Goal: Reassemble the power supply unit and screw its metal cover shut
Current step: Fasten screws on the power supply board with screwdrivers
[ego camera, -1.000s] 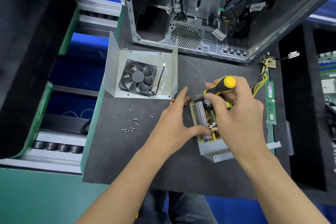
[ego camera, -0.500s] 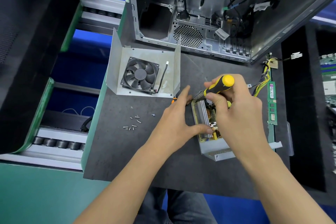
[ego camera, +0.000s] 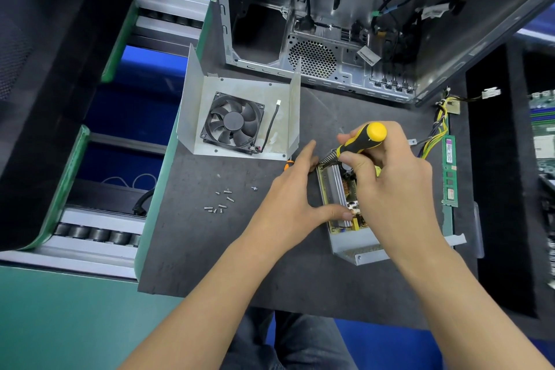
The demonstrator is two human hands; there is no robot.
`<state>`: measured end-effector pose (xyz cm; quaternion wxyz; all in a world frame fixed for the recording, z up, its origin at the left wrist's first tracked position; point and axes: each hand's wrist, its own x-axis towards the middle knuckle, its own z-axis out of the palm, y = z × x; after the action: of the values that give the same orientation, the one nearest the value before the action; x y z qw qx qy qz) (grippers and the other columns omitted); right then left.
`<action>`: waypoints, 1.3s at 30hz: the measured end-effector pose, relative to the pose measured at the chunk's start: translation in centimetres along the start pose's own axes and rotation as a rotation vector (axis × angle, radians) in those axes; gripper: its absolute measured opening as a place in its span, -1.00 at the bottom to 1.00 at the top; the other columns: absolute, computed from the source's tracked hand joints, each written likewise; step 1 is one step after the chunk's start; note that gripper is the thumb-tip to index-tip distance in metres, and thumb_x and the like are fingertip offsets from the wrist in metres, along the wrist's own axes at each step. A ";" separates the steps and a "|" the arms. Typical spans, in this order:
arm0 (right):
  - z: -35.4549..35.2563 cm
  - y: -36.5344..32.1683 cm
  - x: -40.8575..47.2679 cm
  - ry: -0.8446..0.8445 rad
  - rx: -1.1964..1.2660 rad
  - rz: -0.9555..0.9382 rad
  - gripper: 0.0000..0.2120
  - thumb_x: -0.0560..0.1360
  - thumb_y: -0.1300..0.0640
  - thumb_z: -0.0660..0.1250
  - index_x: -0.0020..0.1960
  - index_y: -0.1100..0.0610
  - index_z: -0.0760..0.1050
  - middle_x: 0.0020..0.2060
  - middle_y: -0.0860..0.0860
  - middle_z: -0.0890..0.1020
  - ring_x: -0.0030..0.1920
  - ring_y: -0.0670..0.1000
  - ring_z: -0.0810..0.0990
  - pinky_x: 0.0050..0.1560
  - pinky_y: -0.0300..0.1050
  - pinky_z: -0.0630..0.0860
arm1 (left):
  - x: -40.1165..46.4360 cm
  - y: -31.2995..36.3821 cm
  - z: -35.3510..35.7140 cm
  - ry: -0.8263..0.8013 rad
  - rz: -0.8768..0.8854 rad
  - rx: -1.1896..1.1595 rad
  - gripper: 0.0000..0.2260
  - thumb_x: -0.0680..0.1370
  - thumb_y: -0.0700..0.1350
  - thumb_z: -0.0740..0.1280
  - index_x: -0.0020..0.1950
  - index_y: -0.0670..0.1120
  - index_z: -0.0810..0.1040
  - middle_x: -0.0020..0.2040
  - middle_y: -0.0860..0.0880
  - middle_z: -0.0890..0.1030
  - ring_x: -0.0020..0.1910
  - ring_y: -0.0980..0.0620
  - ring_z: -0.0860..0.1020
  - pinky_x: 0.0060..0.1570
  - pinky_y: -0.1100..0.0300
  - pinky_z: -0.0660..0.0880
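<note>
While the metal cover [ego camera: 240,117] still lay off it, the power supply unit [ego camera: 339,198] sat open-topped near the front right part of the dark mat [ego camera: 192,249], a shallow grey steel tray with a yellowish circuit board inside, a ribbed aluminium heat sink along its left side and small components partly hidden under the hands. A flange of its tray jutted toward the front edge of the mat. The left hand [ego camera: 288,204] rested against the unit's left wall, fingers straight along the far corner and the thumb pressed onto the board's near end, holding nothing. The right hand [ego camera: 393,186] gripped a screwdriver [ego camera: 360,141] with a black and yellow handle, its fingers curled round it, the shaft angled down to the unit's far left corner; the tip was hidden.

The cover stood just beyond the left hand, toward the mat's left edge: a bent sheet of dull, stained metal with two upright side walls, and inside it a black square fan [ego camera: 232,123] with a thin black lead ending in a white plug. Between cover and front edge lay a loose cluster of small silver screws [ego camera: 220,203]. At the far edge stood an open computer case [ego camera: 360,24], bare grey steel with black cables hanging inside. A green memory stick [ego camera: 449,171] lay along the right edge, beside yellow and black wires [ego camera: 435,135].
</note>
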<state>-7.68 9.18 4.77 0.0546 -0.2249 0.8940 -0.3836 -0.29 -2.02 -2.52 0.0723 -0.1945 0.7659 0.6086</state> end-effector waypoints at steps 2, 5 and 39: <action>0.0 0.0 0.0 0.001 -0.003 -0.005 -0.84 0.54 0.27 0.36 0.05 0.10 0.44 -0.07 -0.24 0.68 -0.07 -0.09 0.68 -0.04 -0.09 0.54 | 0.0 0.0 0.0 0.000 -0.001 0.000 0.17 0.10 0.40 0.43 0.61 0.14 0.01 0.50 0.12 0.37 0.48 0.17 0.31 0.47 0.04 0.32; 0.0 -0.1 0.1 -0.001 -0.013 -0.009 -0.84 0.54 0.26 0.37 0.05 0.11 0.44 -0.06 -0.23 0.68 -0.07 -0.11 0.68 -0.04 -0.12 0.53 | 0.1 -0.1 0.0 -0.002 0.008 -0.002 0.16 0.11 0.39 0.44 0.61 0.14 0.01 0.51 0.11 0.36 0.48 0.16 0.31 0.47 0.02 0.32; -2.8 -0.8 1.3 -0.127 -0.127 -0.210 -0.43 0.40 0.09 0.51 0.30 -0.07 0.31 0.15 -0.05 0.44 0.07 -0.06 0.50 0.00 -0.16 0.49 | 2.7 0.9 0.0 0.447 0.510 0.144 -0.78 0.48 -0.17 0.35 0.06 -0.20 0.69 -0.12 -0.06 0.71 -0.20 0.07 0.59 -0.17 0.30 0.50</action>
<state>-9.27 9.99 7.38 0.0565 -0.3440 0.8829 -0.3146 -3.11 -2.42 -2.64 -0.2382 -0.1199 0.8278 0.4936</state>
